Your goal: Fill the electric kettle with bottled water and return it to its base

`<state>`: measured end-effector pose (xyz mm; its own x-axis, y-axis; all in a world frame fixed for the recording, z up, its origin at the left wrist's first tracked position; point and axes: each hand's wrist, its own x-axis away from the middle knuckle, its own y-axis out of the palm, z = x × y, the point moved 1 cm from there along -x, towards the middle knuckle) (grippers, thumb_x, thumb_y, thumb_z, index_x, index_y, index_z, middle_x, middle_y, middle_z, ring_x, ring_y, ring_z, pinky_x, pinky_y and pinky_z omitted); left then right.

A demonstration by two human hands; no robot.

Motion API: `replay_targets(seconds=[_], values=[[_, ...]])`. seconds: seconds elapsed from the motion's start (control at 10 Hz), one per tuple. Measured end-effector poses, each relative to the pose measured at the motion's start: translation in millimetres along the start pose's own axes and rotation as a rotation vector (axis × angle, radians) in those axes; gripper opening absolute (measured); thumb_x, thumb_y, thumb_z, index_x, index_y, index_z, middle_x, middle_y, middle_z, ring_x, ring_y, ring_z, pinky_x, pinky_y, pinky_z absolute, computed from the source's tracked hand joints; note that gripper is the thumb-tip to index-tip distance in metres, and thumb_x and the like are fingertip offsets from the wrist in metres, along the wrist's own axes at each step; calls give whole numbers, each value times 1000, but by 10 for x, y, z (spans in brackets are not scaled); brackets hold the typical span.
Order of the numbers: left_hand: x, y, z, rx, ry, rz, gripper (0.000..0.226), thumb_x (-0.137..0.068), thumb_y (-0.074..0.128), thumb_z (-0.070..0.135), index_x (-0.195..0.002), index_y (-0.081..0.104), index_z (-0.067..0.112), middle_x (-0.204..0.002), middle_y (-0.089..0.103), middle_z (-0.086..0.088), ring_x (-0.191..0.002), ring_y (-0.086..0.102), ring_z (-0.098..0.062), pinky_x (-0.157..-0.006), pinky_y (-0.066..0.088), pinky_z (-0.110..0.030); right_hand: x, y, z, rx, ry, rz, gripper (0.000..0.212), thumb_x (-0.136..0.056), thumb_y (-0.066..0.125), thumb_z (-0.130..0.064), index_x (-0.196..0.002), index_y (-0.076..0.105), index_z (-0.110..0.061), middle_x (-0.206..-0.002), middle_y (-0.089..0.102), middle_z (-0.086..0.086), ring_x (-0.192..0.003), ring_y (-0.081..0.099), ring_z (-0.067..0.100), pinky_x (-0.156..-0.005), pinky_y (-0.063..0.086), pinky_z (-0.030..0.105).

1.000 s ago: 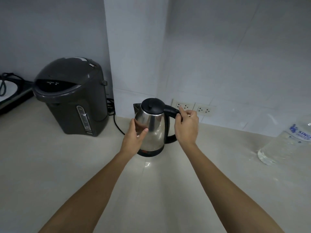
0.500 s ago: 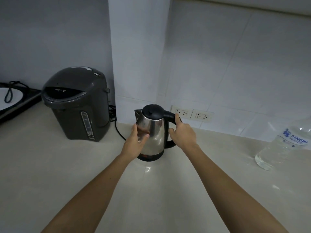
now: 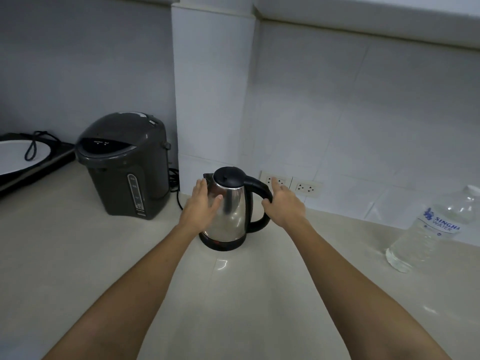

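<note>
The steel electric kettle (image 3: 232, 206), with a black lid and black handle, stands upright on its black base (image 3: 223, 244) on the pale counter (image 3: 233, 294) close to the wall. My left hand (image 3: 201, 203) lies flat against the kettle's left side with straight fingers. My right hand (image 3: 284, 205) hovers at the handle with its fingers spread; only the thumb tip is near the handle. A clear water bottle (image 3: 433, 229) with a blue-lettered label stands at the far right, beyond either hand.
A dark grey hot-water dispenser (image 3: 124, 165) stands left of the kettle, its black cord (image 3: 176, 190) running behind. A white pillar (image 3: 210, 100) rises behind the kettle, and two wall sockets (image 3: 291, 184) sit low on the tiles. A black tray with a white plate (image 3: 15, 157) lies far left.
My right hand has released the kettle handle and spread its fingers. My left hand has flattened on the kettle's side. The kettle has stayed on its base.
</note>
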<state>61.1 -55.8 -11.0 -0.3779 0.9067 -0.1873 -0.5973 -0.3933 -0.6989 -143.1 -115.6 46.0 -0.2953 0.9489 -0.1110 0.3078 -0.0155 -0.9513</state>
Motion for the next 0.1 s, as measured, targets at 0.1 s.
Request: replay_targets(seconds=[0.1], values=[[-25,-79,377,-122,83,17,66,-99,39,43,-152,18,11,-160,15,-10,-148,17,-27,-119,19,-49,29,-184,211,86,-31,63,60,-96,41,-34,-150,23,-13,-150,35,8,-136,34,28,-102,36,44]])
